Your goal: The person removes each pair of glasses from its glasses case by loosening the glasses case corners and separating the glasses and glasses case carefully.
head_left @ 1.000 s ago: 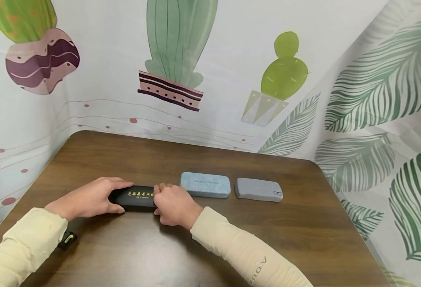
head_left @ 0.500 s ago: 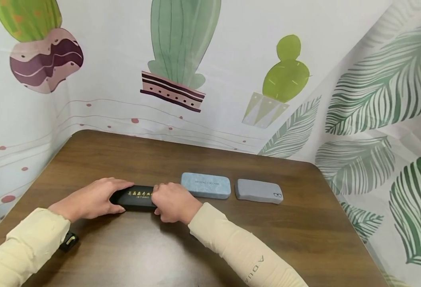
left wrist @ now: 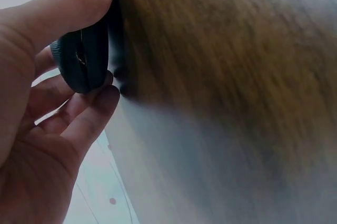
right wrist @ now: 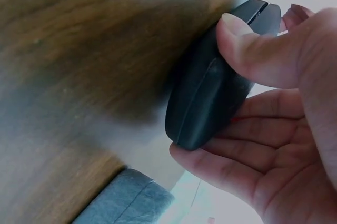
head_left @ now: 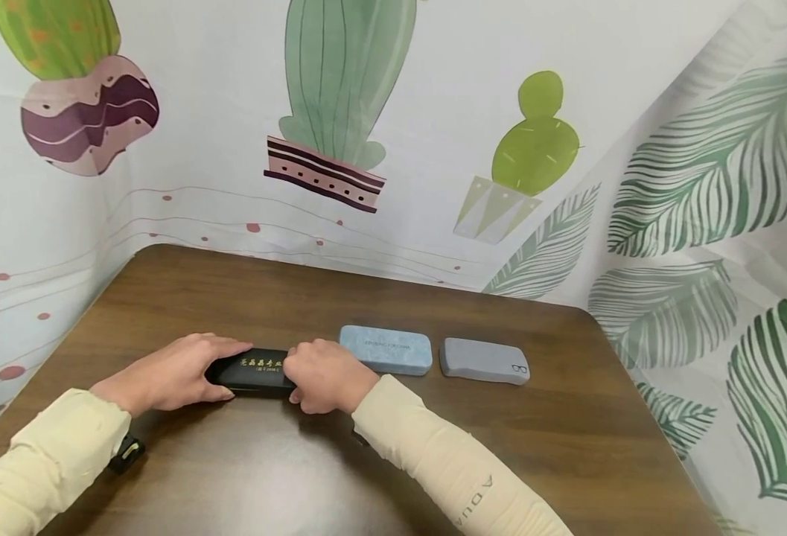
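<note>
A black glasses case (head_left: 257,370) with gold lettering lies lengthwise between my two hands on the wooden table. My left hand (head_left: 172,374) holds its left end, thumb on the near side and fingers behind. In the left wrist view, the thumb (left wrist: 73,11) crosses the seamed end of the case (left wrist: 84,58). At the other end my right hand (head_left: 326,376) grips the case and covers the last of the lettering. The right wrist view has the thumb (right wrist: 253,50) pressed on the black case (right wrist: 205,103), fingers along its far side. A narrow gap shows in its seam near the left hand.
Just right of my right hand lies a light blue glasses case (head_left: 386,350). Beyond it sits a grey case (head_left: 485,360) with a small spectacles print. The brown table (head_left: 534,447) meets a printed cloth backdrop (head_left: 433,149) along its back edge.
My right hand has crept slightly left over the gold lettering. Both hands keep hold of the black case's ends, and the head view has shifted a little.
</note>
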### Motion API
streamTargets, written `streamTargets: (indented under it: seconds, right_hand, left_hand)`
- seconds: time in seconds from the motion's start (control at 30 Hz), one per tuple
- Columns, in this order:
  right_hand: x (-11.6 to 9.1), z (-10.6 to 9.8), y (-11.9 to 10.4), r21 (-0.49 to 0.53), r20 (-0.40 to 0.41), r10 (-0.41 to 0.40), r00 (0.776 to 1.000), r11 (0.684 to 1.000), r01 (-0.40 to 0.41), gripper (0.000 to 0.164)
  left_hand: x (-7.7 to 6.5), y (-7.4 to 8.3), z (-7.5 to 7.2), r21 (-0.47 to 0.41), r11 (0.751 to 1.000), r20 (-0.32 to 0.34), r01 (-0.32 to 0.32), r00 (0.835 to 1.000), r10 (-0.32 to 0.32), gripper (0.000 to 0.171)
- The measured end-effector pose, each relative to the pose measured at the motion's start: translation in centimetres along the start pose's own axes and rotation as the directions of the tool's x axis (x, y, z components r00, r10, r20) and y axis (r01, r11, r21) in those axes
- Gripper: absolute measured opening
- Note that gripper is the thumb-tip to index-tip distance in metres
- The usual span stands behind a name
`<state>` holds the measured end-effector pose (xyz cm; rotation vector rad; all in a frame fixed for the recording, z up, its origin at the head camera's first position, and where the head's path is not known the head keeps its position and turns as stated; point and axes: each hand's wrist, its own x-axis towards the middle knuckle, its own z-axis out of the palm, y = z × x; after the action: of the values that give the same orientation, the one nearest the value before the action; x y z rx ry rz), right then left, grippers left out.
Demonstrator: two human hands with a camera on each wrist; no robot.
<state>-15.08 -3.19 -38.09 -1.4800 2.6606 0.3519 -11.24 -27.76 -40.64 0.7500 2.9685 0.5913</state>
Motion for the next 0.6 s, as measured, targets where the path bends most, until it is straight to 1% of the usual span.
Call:
streamTargets:
  seconds: [0.13, 0.33, 0.43, 0.6]
  right_hand:
    - [0.0, -0.1, 0.4, 0.034, 0.016, -0.016, 1.0, 0.999, 0.016, 0.019]
    - [0.1, -0.6, 1.0, 0.102, 0.034, -0.01, 0.999, 0.995, 0.006, 0.014]
    - [0.2, -0.7, 1.2, 0.141, 0.043, -0.015, 0.999, 0.99, 0.009, 0.013]
    - [0.5, -0.8, 1.4, 0.173, 0.058, -0.02, 0.998, 0.985, 0.009, 0.014]
  left_hand:
    - [0.1, 0.0, 0.0, 0.001, 1.0, -0.002, -0.005, 1.0, 0.005, 0.07]
    - [0.3, 0.0, -0.2, -0.009, 1.0, -0.005, 0.002, 1.0, -0.002, 0.071]
    - [0.3, 0.0, -0.2, -0.014, 1.0, 0.005, 0.012, 1.0, -0.012, 0.071]
    - [0.4, 0.0, -0.2, -0.023, 0.999, 0.026, 0.027, 0.999, -0.027, 0.072]
